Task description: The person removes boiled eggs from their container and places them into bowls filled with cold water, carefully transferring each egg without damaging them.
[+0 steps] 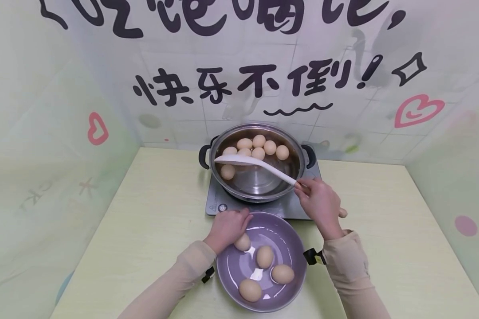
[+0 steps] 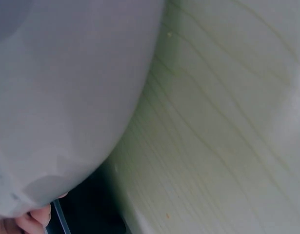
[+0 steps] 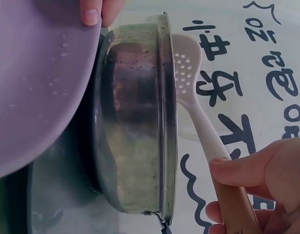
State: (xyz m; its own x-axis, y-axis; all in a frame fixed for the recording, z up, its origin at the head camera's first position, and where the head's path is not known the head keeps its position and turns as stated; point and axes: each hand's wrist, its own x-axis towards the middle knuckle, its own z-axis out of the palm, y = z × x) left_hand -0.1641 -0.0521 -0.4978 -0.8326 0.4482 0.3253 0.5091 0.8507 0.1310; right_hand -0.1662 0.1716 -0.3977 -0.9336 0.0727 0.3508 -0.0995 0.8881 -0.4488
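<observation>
My left hand (image 1: 228,226) grips the far left rim of a purple bowl (image 1: 291,248) holding several brown eggs (image 1: 250,290). One egg is partly hidden under this hand. In the left wrist view, curled fingers (image 2: 38,216) show below the bowl's pale underside (image 2: 76,97). My right hand (image 1: 322,204) holds a slotted spoon (image 1: 239,160) by its wooden handle (image 3: 235,207). The spoon's white perforated head (image 3: 187,66) is over a steel pot (image 3: 135,122), above the rim in the right wrist view. Several eggs (image 1: 269,147) lie in the pot, mostly toward the back.
The pot stands on a flat cooker (image 1: 217,199), directly beyond the bowl. Black side handles (image 1: 309,157) stick out from the pot. A pale wood-grain table (image 1: 155,212) lies beneath everything. Close behind is a wall (image 1: 175,128) with large black lettering.
</observation>
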